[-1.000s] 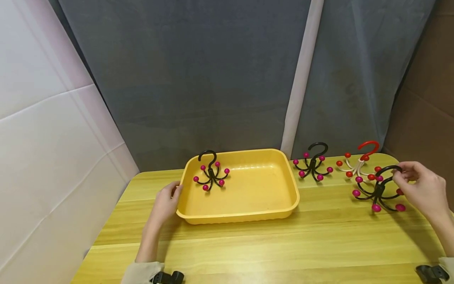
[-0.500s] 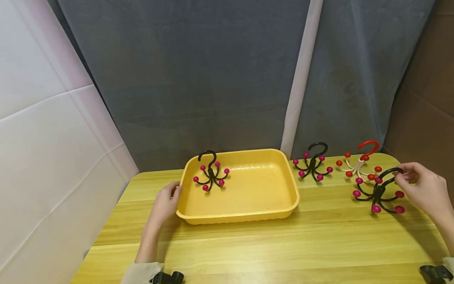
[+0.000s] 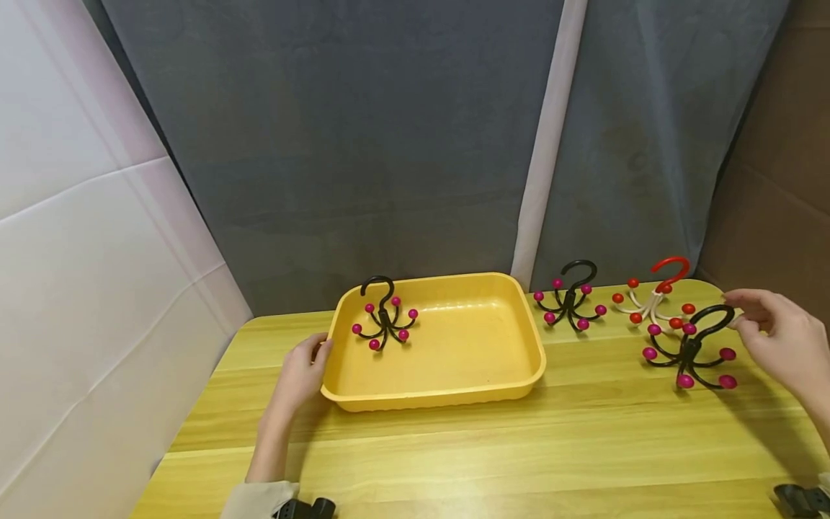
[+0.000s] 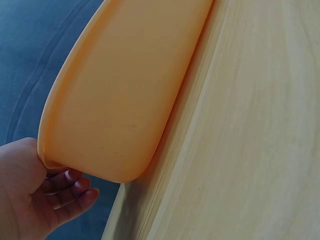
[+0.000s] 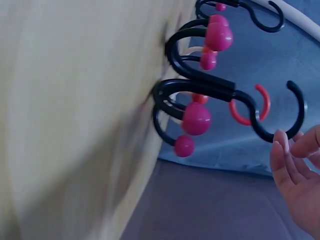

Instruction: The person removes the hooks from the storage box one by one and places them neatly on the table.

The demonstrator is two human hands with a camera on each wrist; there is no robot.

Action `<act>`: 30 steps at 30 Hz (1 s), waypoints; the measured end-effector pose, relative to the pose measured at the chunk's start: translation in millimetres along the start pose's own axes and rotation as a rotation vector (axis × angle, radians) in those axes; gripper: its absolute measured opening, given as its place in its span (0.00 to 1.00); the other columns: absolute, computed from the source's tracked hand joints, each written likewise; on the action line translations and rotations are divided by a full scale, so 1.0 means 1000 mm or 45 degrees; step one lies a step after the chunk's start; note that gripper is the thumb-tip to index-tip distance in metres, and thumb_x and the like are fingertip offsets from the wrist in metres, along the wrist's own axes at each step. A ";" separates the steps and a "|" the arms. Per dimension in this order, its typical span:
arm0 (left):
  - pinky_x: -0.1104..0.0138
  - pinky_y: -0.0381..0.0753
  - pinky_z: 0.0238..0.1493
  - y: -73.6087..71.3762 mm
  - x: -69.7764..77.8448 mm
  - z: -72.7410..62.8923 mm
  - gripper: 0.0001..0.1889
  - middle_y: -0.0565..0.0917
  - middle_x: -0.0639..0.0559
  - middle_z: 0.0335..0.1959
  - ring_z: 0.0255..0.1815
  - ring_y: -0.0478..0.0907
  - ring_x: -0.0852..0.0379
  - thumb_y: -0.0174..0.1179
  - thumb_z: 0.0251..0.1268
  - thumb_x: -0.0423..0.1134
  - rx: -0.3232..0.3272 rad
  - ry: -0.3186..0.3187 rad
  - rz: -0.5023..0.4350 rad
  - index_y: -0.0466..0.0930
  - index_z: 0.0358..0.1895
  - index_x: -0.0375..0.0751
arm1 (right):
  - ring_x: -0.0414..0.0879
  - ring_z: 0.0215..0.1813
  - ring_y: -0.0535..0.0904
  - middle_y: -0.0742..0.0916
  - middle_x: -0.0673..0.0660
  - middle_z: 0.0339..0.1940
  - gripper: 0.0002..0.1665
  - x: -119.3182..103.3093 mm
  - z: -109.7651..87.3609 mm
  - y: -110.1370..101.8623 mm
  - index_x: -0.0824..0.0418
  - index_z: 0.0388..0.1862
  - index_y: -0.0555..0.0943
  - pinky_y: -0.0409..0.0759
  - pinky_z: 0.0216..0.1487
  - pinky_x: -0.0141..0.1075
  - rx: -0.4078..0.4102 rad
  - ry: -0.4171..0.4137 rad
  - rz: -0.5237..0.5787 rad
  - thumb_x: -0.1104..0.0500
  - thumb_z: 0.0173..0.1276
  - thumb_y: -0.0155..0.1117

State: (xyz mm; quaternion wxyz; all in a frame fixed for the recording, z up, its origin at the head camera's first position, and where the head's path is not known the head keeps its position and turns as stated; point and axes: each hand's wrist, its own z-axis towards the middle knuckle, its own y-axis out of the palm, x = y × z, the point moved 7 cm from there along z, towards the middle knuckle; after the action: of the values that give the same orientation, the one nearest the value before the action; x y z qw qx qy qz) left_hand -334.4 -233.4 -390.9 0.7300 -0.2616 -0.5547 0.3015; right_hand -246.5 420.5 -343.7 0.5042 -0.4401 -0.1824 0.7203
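Clamped the yellow tray [image 3: 434, 398], lower centre, with left hand [image 3: 301, 369] fingers, presumably for steadiness, and held right hand [image 3: 781, 339] fingers apart at the front black hanger [image 3: 692, 351], lower right, beside its graspable hook [image 5: 258, 122].

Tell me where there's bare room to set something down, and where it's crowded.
Bare: the tabletop in front of the yellow tray and front black hanger; also the tray floor, right of the inner black hanger. Crowded: back right, with the rear black hanger, red-and-white hanger, front black hanger and right hand.
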 end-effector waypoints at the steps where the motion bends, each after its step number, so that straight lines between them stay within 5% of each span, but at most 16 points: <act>1: 0.51 0.81 0.47 0.000 0.000 0.000 0.18 0.84 0.34 0.44 0.42 0.80 0.42 0.51 0.80 0.35 -0.001 -0.002 0.001 0.76 0.60 0.24 | 0.10 0.34 0.56 0.82 0.73 0.48 0.19 -0.002 0.001 -0.001 0.73 0.56 0.77 0.61 0.29 0.28 0.010 0.005 0.000 0.72 0.66 0.51; 7: 0.51 0.82 0.47 -0.001 -0.001 -0.002 0.18 0.84 0.33 0.45 0.42 0.80 0.42 0.50 0.80 0.36 -0.003 -0.011 0.004 0.76 0.61 0.24 | 0.14 0.35 0.58 0.81 0.66 0.45 0.17 -0.014 0.004 -0.009 0.72 0.52 0.81 0.63 0.34 0.28 0.115 0.001 0.014 0.68 0.70 0.50; 15: 0.51 0.82 0.47 -0.001 -0.002 -0.003 0.17 0.84 0.34 0.45 0.42 0.80 0.43 0.51 0.80 0.35 0.004 -0.002 0.006 0.77 0.60 0.24 | 0.16 0.38 0.63 0.71 0.26 0.40 0.16 -0.035 0.007 -0.011 0.68 0.47 0.84 0.59 0.41 0.24 0.208 -0.067 0.125 0.67 0.70 0.51; 30: 0.50 0.81 0.48 -0.001 0.000 -0.002 0.17 0.83 0.34 0.46 0.43 0.80 0.42 0.51 0.80 0.35 0.005 0.000 0.006 0.77 0.60 0.25 | 0.21 0.39 0.69 0.77 0.31 0.39 0.15 -0.083 0.011 0.013 0.64 0.44 0.86 0.64 0.38 0.19 0.181 -0.310 0.304 0.73 0.66 0.55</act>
State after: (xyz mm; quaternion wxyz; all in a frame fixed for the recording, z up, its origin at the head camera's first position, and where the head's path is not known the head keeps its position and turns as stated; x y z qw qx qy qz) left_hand -333.0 -234.2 -391.2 0.7298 -0.2615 -0.5536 0.3043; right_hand -254.3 343.5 -309.7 0.4192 -0.3316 -0.1371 0.8340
